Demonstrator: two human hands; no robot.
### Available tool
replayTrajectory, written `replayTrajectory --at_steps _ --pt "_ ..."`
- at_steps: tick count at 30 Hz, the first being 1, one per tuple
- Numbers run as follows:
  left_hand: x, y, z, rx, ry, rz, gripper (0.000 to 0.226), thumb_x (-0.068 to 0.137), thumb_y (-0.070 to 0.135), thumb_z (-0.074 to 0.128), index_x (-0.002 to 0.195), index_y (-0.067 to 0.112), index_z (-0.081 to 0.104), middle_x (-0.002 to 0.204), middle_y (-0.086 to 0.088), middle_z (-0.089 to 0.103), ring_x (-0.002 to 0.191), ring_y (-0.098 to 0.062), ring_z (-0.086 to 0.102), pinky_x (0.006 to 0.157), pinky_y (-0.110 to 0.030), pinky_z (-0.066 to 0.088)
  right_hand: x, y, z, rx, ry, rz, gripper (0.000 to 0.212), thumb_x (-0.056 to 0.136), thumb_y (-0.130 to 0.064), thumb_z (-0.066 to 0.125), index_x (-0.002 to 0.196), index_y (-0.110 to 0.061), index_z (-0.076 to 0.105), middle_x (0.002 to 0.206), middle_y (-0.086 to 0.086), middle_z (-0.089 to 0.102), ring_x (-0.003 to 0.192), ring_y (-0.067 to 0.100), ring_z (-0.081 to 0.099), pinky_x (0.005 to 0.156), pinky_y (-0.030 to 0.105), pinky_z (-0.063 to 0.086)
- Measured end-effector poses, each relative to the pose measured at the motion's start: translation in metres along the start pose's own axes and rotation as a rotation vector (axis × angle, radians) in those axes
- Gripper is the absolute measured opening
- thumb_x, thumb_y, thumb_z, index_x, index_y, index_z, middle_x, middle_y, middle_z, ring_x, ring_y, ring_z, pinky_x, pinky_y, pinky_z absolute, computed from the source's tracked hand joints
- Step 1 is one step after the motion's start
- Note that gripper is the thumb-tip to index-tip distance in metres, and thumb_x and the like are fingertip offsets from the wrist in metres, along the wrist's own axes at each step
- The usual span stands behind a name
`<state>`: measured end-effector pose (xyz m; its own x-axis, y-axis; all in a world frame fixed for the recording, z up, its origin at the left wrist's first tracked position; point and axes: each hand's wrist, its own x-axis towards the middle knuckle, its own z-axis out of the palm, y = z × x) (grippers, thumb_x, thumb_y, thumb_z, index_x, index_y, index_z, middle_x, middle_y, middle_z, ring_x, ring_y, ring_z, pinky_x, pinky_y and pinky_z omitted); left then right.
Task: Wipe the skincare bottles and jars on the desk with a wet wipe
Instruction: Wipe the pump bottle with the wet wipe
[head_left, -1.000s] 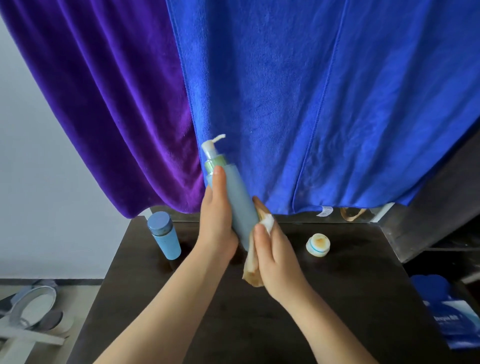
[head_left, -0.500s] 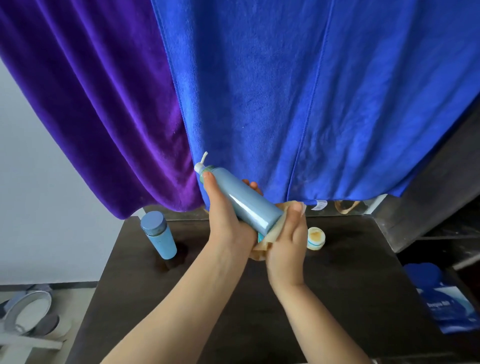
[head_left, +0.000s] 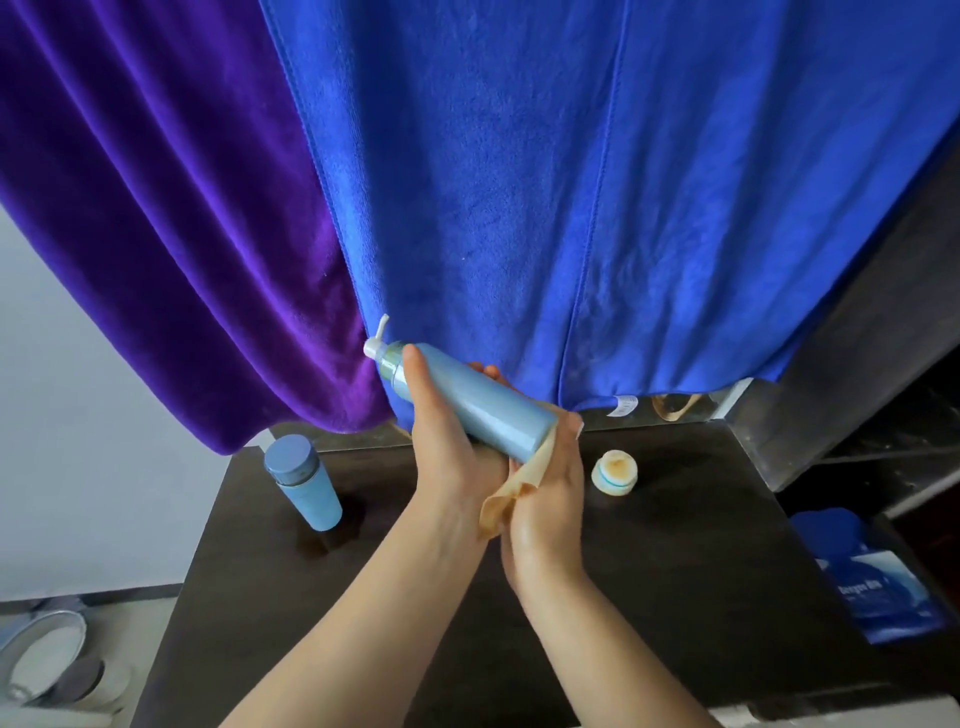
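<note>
Purple cloth (head_left: 171, 249) hangs at far left, above a capped blue bottle (head_left: 306, 486) standing on the bench (head_left: 675, 545). My left hand (head_left: 447, 452) wraps the tilted pump bottle (head_left: 483, 402) held above it. My right hand (head_left: 550, 499) cups the wipe (head_left: 514, 493) against its base, seemingly gripping. Further right sits a small jar (head_left: 615, 472).

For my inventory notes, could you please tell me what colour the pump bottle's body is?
Light blue, with a white pump; the pump bottle shows clearly in the head view.
</note>
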<state>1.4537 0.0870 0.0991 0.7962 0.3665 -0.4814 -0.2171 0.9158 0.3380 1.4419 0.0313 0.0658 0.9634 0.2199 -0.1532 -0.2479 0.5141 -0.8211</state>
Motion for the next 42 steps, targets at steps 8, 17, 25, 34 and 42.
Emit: replayTrajectory --at_steps 8,17,25,34,42 --pt "-0.001 0.011 -0.037 0.642 -0.288 0.453 0.031 0.079 0.035 0.064 0.093 0.01 0.053 0.069 -0.003 0.062 0.06 -0.015 0.061 0.057 -0.029 0.052 0.036 -0.016 -0.037 0.022 0.022 0.338 0.023 0.092 -0.019 0.043 0.077 -0.012 0.059 0.065 0.003 0.07 0.072 0.013 0.068 0.06 0.024 0.051" --pt "-0.001 0.018 -0.077 1.436 -0.402 0.823 0.047 0.058 0.051 0.07 0.097 0.053 0.046 0.094 0.021 0.064 0.086 -0.003 0.062 0.076 -0.025 0.051 0.002 -0.047 0.011 -0.508 -0.288 -0.21 0.012 0.088 -0.029 0.05 0.097 -0.027 0.058 0.092 -0.009 0.071 0.089 0.009 0.069 0.082 0.028 0.054" --pt "0.021 0.027 -0.105 1.332 -0.387 0.754 0.038 0.064 0.042 0.069 0.096 0.042 0.049 0.09 0.016 0.063 0.085 0.005 0.058 0.075 -0.009 0.042 0.039 -0.029 -0.016 -0.328 -0.069 0.07 0.025 0.099 -0.015 0.032 0.091 -0.009 0.055 0.09 0.013 0.068 0.083 0.028 0.07 0.079 0.038 0.054" --pt "0.114 0.046 -0.162 1.603 -0.115 0.51 0.051 0.072 0.022 0.078 0.115 0.01 0.053 0.105 -0.005 0.055 0.101 -0.026 0.055 0.092 -0.042 0.047 0.026 0.019 -0.1 -0.474 0.29 0.448 0.026 0.093 -0.034 0.048 0.104 -0.016 0.062 0.093 0.008 0.066 0.087 0.021 0.064 0.08 0.038 0.05" --pt "0.136 0.052 -0.172 1.553 -0.071 0.421 0.037 0.074 0.017 0.076 0.102 0.016 0.05 0.105 -0.006 0.056 0.092 -0.022 0.057 0.077 -0.029 0.041 0.005 0.032 -0.122 -0.714 0.289 0.443 0.033 0.09 -0.037 0.052 0.116 -0.017 0.055 0.095 0.0 0.057 0.081 0.011 0.057 0.061 0.017 0.044"
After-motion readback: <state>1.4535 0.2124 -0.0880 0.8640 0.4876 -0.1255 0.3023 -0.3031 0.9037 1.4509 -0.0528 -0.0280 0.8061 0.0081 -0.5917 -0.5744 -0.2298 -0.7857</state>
